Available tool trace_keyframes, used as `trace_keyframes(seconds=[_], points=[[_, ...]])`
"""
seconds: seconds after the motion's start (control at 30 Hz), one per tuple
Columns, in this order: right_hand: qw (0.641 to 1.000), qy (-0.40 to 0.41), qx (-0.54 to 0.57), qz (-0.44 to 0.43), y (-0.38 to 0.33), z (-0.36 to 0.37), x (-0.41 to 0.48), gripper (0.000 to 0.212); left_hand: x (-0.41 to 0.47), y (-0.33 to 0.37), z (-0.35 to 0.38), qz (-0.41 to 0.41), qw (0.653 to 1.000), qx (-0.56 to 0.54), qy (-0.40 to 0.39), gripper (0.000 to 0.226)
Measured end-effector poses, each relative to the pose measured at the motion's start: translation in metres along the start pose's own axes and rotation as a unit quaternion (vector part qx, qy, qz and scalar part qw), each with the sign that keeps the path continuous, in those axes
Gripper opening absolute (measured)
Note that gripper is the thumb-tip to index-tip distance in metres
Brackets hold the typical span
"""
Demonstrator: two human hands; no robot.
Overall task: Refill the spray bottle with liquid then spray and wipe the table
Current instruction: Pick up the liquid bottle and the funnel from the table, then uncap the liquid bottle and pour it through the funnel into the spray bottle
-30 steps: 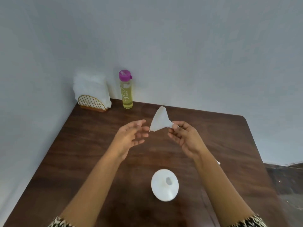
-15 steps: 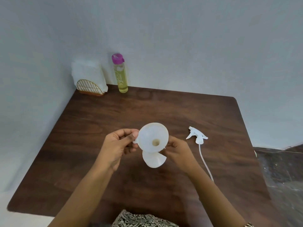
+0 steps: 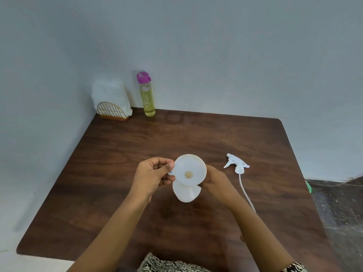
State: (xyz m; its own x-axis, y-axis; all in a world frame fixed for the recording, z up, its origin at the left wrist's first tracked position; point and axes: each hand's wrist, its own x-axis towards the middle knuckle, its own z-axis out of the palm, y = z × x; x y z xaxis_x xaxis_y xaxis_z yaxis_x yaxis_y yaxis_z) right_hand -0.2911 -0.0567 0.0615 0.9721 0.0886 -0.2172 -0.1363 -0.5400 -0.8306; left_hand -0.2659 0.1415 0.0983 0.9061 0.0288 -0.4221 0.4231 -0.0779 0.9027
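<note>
Dark wood surface (image 3: 121, 173) carries the removed trigger sprayer (image 3: 236, 165). Both hands' fingers, left hand (image 3: 152, 174) and right hand (image 3: 215, 180), close on a white funnel (image 3: 190, 169), apparently seated in the white spray bottle (image 3: 185, 193). Pouring from the yellow-liquid bottle (image 3: 147, 95), spraying and wiping remain.

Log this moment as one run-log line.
stage: funnel being seated on bottle | left hand: on funnel rim | right hand: steadying bottle | sprayer: off, on table | refill: capped
</note>
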Motion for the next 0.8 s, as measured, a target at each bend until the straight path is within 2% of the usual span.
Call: trace_keyframes(seconds=[0.17, 0.23, 0.33, 0.43, 0.53, 0.67, 0.8], points=[[0.993, 0.065, 0.051, 0.079, 0.007, -0.029, 0.003, 0.031, -0.001, 0.001, -0.004, -0.018, 1.0, 0.003, -0.003, 0.017], [0.992, 0.103, 0.038, 0.06, -0.007, -0.044, 0.017, 0.027, 0.0, 0.005, -0.012, -0.024, 0.999, 0.029, -0.005, 0.022], [0.992, 0.129, -0.005, -0.012, -0.054, -0.064, 0.053, 0.026, 0.012, 0.022, -0.03, -0.002, 0.996, 0.089, -0.004, 0.019], [0.987, 0.109, -0.066, -0.096, -0.115, -0.067, 0.111, 0.027, 0.045, 0.06, -0.05, 0.068, 0.99, 0.124, 0.014, 0.014], [0.976, 0.087, -0.141, -0.143, -0.165, -0.052, 0.179, 0.031, 0.103, 0.096, -0.058, 0.12, 0.981, 0.143, 0.061, 0.022], [0.955, 0.065, -0.254, -0.14, -0.193, -0.025, 0.27, 0.04, 0.184, 0.123, -0.054, 0.127, 0.966, 0.21, 0.076, 0.046], [0.938, 0.051, -0.317, -0.128, -0.195, 0.004, 0.33, 0.053, 0.249, 0.125, -0.048, 0.123, 0.946, 0.291, 0.075, 0.063]])
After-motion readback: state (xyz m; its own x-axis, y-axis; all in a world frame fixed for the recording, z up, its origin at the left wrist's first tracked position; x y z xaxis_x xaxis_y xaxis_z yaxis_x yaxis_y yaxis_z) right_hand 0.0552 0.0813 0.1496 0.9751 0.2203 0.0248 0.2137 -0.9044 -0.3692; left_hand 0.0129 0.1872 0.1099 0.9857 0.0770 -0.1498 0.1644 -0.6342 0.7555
